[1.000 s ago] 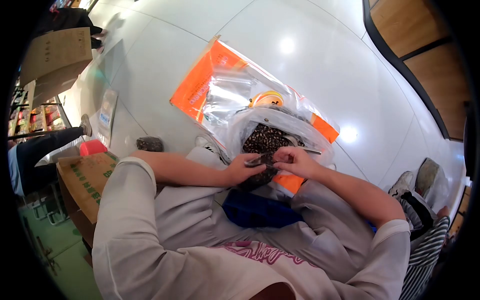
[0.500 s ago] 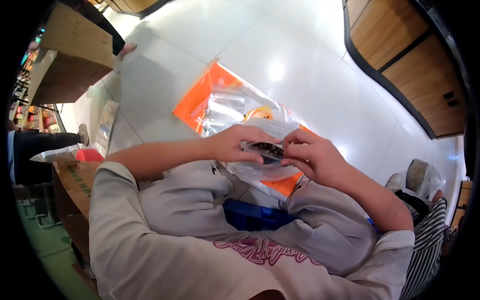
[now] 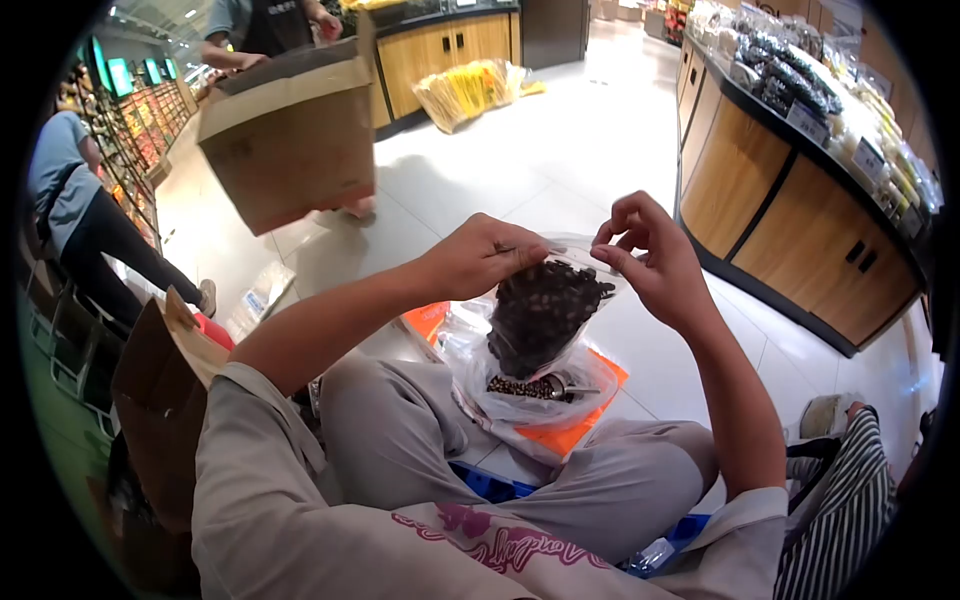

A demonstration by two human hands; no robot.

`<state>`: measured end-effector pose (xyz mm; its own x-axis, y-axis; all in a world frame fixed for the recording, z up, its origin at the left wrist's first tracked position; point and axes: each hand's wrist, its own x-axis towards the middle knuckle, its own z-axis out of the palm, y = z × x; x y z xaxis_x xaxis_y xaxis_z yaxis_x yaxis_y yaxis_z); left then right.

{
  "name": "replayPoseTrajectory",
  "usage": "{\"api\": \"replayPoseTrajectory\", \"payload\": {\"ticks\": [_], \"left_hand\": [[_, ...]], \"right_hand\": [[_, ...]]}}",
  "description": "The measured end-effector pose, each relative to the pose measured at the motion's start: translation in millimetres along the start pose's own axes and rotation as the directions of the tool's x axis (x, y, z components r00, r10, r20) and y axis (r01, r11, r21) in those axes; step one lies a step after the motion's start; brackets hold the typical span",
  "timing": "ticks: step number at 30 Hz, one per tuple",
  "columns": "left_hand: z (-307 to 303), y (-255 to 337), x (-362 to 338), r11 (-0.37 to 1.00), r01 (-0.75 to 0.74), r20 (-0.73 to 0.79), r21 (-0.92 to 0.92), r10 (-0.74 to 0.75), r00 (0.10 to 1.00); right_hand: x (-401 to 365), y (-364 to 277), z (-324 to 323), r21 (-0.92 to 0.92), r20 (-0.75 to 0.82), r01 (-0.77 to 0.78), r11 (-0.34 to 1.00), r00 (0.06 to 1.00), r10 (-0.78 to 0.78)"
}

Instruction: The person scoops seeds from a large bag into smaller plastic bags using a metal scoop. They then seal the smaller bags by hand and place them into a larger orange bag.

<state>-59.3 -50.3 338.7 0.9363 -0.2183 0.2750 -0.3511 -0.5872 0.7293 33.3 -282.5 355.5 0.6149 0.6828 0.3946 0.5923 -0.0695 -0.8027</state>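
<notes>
A transparent plastic bag (image 3: 545,315) of dark, seed-like pieces hangs upright in front of me. My left hand (image 3: 480,258) is closed on its upper left edge, thumb against fingers. At the upper right, my right hand (image 3: 650,255) pinches the bag's rim between thumb and fingers. Just below is a second, open plastic bag (image 3: 480,395) holding brown speckled seeds (image 3: 520,388). A metal scoop (image 3: 565,390) lies in those seeds. Under it, an orange and white plastic sheet or sack (image 3: 570,430) is spread on the floor.
A person carries a large cardboard box (image 3: 290,150) ahead on the left. Wooden display counters (image 3: 800,210) with packaged goods curve along the right. A yellow bundle (image 3: 470,92) lies by the far counter. An open carton (image 3: 165,410) stands at my left, striped fabric (image 3: 850,490) at my right.
Both hands have risen from low over the floor packaging, and the bag of dark pieces now hangs in full view. The head view has tilted up, showing more counters and the box carrier.
</notes>
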Motion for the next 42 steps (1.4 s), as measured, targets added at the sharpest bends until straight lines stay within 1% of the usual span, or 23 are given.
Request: {"api": "replayPoseTrajectory", "payload": {"ticks": [1, 3, 4, 5, 7, 9, 10, 11, 13, 15, 17, 18, 22, 25, 27, 28, 29, 32, 33, 36, 38, 41, 42], "left_hand": [[-0.5, -6.4, 2.3, 0.999, 0.033, -0.032, -0.032, -0.034, 0.999], [-1.1, 13.9, -0.9, 1.000, 0.022, -0.084, 0.011, -0.021, 0.996], [2.7, 13.5, -3.9, 0.999, 0.040, -0.113, -0.003, -0.041, 0.993], [1.5, 16.3, -8.9, 0.996, 0.040, -0.082, 0.084, -0.033, 0.996], [5.0, 20.6, -11.5, 0.996, 0.028, -0.096, 0.087, -0.020, 0.995], [11.4, 19.1, -13.3, 0.994, -0.008, -0.081, 0.105, 0.016, 0.997], [17.2, 17.3, -16.4, 0.995, -0.030, -0.069, 0.097, 0.037, 0.997], [16.2, 20.2, -16.3, 0.995, -0.030, -0.070, 0.097, 0.037, 0.997], [17.4, 30.1, -19.2, 0.992, 0.049, -0.075, 0.119, -0.040, 0.996], [16.1, 31.9, -20.5, 0.987, 0.032, -0.060, 0.158, -0.022, 0.998], [18.4, 36.8, -25.8, 0.985, 0.142, -0.083, 0.094, -0.134, 0.988], [18.8, 34.3, -28.1, 0.985, 0.133, -0.083, 0.111, -0.124, 0.989], [22.2, 24.1, -40.5, 0.992, 0.118, -0.098, 0.049, -0.113, 0.989], [23.2, 17.9, -45.8, 0.991, 0.130, -0.093, 0.027, -0.127, 0.987], [25.3, 11.4, -45.9, 0.995, 0.073, -0.098, 0.060, -0.067, 0.993], [23.3, 14.0, -45.1, 0.987, 0.123, -0.087, 0.103, -0.115, 0.990], [29.7, 11.3, -47.8, 0.987, 0.124, -0.087, 0.102, -0.115, 0.990], [23.1, 18.2, -43.6, 0.979, 0.203, -0.038, 0.004, -0.202, 0.979], [26.5, 8.5, -42.6, 0.989, 0.146, -0.058, 0.003, -0.145, 0.988], [28.1, 6.9, -42.5, 0.984, 0.164, -0.062, 0.070, -0.160, 0.985], [31.4, -5.9, -42.6, 0.994, 0.085, -0.055, 0.074, -0.081, 0.995], [30.4, -10.9, -38.4, 0.988, 0.137, -0.035, 0.076, -0.135, 0.990], [26.4, -8.1, -36.5, 0.976, 0.171, 0.026, 0.134, -0.176, 0.984]], "right_hand": [[3.7, 3.0, 0.5, 0.000, 0.001, -0.007, 1.000, 1.000, 0.007], [-1.1, -10.3, -8.7, -0.077, 0.126, 0.071, 0.995, 0.990, -0.061], [-2.7, -14.4, -8.5, -0.066, 0.103, 0.026, 0.998, 0.994, -0.019], [-5.7, -7.8, -10.5, -0.165, 0.205, 0.116, 0.979, 0.975, -0.081], [-11.9, -1.1, -9.2, -0.131, 0.184, 0.127, 0.983, 0.978, -0.102], [-23.4, 8.3, -10.6, -0.100, 0.194, 0.023, 0.995, 0.981, -0.003], [-28.8, 9.5, -13.3, 0.012, 0.219, -0.102, 0.995, 0.971, 0.097], [-26.3, 11.2, -14.2, 0.012, 0.219, -0.101, 0.995, 0.971, 0.096], [-29.9, 18.2, -12.1, 0.016, 0.230, -0.099, 0.995, 0.969, 0.093], [-30.6, 15.5, -8.7, 0.024, 0.226, -0.089, 0.996, 0.971, 0.082], [-31.4, 16.9, -3.5, -0.005, 0.168, -0.039, 0.999, 0.985, 0.039], [-30.5, 25.7, 2.1, 0.046, 0.138, 0.037, 0.998, 0.989, -0.043], [-28.1, 29.1, 13.8, 0.060, 0.131, 0.052, 0.997, 0.990, -0.059], [-24.9, 32.2, 18.5, -0.010, 0.122, 0.091, 0.996, 0.989, -0.089], [-26.6, 34.9, 21.1, -0.018, 0.129, 0.076, 0.997, 0.989, -0.073], [-26.9, 33.7, 21.2, -0.056, 0.117, 0.084, 0.995, 0.990, -0.077], [-27.1, 33.2, 21.5, -0.033, 0.118, 0.072, 0.997, 0.991, -0.067], [-24.4, 38.7, 24.0, -0.049, 0.121, 0.062, 0.997, 0.991, -0.056], [-24.3, 39.8, 23.1, -0.044, 0.134, 0.041, 0.998, 0.990, -0.035], [-24.7, 44.7, 24.5, -0.101, 0.156, 0.064, 0.993, 0.987, -0.048], [-23.8, 53.0, 26.5, -0.128, 0.142, 0.063, 0.990, 0.989, -0.044], [-23.0, 52.7, 29.4, -0.103, 0.133, 0.032, 0.994, 0.991, -0.018], [-21.1, 59.3, 30.3, -0.083, 0.137, 0.029, 0.996, 0.990, -0.018]]}}
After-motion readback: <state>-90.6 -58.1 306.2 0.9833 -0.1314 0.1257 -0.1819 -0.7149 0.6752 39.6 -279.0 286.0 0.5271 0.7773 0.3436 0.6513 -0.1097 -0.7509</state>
